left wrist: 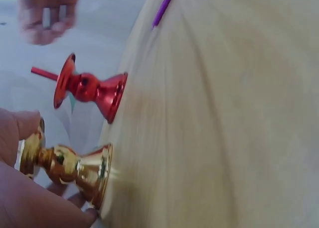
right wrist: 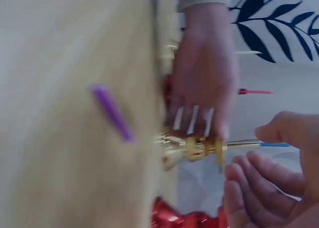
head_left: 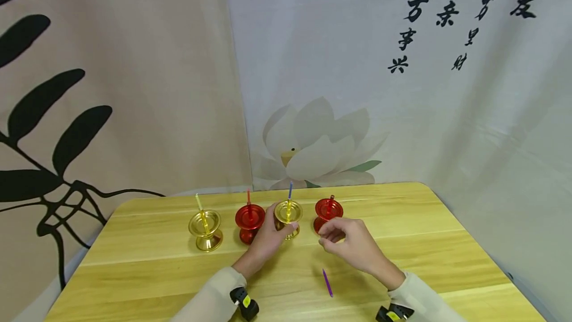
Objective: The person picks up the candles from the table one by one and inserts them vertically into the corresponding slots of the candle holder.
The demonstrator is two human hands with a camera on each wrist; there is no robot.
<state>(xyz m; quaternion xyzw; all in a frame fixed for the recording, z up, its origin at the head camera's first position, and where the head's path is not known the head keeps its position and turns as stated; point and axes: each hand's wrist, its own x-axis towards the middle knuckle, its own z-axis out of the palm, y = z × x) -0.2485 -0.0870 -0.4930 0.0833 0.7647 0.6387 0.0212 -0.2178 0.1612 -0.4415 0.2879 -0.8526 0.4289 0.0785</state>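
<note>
My left hand grips a gold candle holder from its left side, thumb near the dish. A thin blue candle stands upright in that holder, its lower part looking golden. In the left wrist view the thumb and fingers lie around the gold holder. My right hand hovers with bent fingers in front of a red candle holder, holding nothing visible. In the right wrist view its thumb and fingers stand apart. A short red stick rises from this red holder. Nearer to me, a purple candle lies on the table.
To the left stand a gold holder with a pale yellow candle and a red holder with a red candle. The wooden table ends at a printed cloth backdrop.
</note>
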